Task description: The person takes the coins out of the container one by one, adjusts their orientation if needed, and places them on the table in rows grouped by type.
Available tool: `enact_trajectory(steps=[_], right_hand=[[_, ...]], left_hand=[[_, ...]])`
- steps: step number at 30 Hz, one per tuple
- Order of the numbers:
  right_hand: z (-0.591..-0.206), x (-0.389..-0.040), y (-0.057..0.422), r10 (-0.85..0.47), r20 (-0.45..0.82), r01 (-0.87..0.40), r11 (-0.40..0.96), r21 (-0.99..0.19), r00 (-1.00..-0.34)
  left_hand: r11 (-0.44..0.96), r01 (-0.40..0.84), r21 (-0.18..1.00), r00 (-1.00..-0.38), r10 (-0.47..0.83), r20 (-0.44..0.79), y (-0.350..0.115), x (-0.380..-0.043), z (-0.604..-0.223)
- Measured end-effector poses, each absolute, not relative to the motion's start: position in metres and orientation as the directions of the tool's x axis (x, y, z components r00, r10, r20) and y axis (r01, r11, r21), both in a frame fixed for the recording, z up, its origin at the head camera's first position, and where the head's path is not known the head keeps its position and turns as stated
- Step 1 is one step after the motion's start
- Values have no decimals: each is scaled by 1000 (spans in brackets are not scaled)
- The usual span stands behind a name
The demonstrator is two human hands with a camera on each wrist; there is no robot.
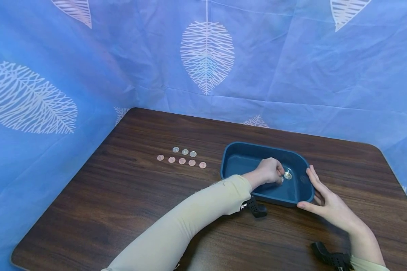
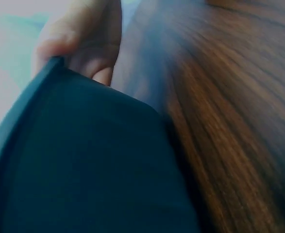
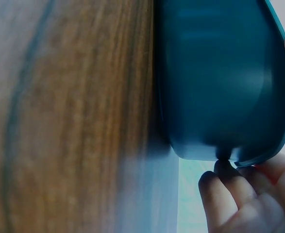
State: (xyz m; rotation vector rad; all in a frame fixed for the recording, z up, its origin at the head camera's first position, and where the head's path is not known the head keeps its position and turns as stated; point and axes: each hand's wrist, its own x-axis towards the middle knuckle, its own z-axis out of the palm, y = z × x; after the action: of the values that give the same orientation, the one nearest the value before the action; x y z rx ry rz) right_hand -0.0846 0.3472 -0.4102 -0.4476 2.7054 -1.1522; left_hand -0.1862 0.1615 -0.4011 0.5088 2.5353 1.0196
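A dark blue rectangular bin stands on the table. My left hand reaches into it over the near wall, fingers bent, pinching a silvery coin at the fingertips. Beside them, a few shiny coins lie on the bin floor. My right hand grips the bin's right end, thumb at the near corner and fingers spread along the end wall. In the right wrist view, its fingers wrap the end below the rim. The bin's outer wall hides my left hand in the left wrist view.
Left of the bin, three silver coins form a row, with a row of several copper coins just nearer. The dark wood table meets a blue leaf-patterned cloth behind. My left forearm crosses the table's front part.
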Motion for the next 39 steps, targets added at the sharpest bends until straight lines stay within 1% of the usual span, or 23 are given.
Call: enact_trajectory(steps=[4,8,12,14,20,25,26,28,32,39], right_hand=[[-410,-85,347,-345,-35,-213,653,-727,-938],[-410,-85,346,-335,-30,-211,658,-723,-942],[-410,-85,346,-334,-26,-213,657,-723,-942],[-410,-84,346,-331,-25,-212,658,-723,-943],[-411,-85,346,-342,-19,-223,654,-723,-940],[-410,-85,346,-334,-25,-213,655,-725,-942],[-410,-86,346,-333,-31,-209,658,-724,-943],[-410,-85,346,-325,-37,-199,660,-724,-945],[-409,-86,347,-334,-32,-211,666,-715,-942],[-409,-86,347,-350,-20,-232,660,-715,-937]], left_hand=[[712,280,643,-854,491,-172,162,-186,-403],[768,343,541,-851,498,-168,162,-187,-404],[816,350,461,-859,475,-188,163,-186,-401],[823,340,454,-862,466,-198,163,-186,-400],[804,315,504,-848,477,-231,163,-186,-400],[813,328,481,-836,487,-252,164,-188,-399],[809,322,492,-836,487,-252,164,-188,-400],[796,295,529,-837,482,-259,164,-188,-399],[752,197,629,-849,451,-274,162,-188,-398],[697,61,714,-850,411,-329,160,-187,-399]])
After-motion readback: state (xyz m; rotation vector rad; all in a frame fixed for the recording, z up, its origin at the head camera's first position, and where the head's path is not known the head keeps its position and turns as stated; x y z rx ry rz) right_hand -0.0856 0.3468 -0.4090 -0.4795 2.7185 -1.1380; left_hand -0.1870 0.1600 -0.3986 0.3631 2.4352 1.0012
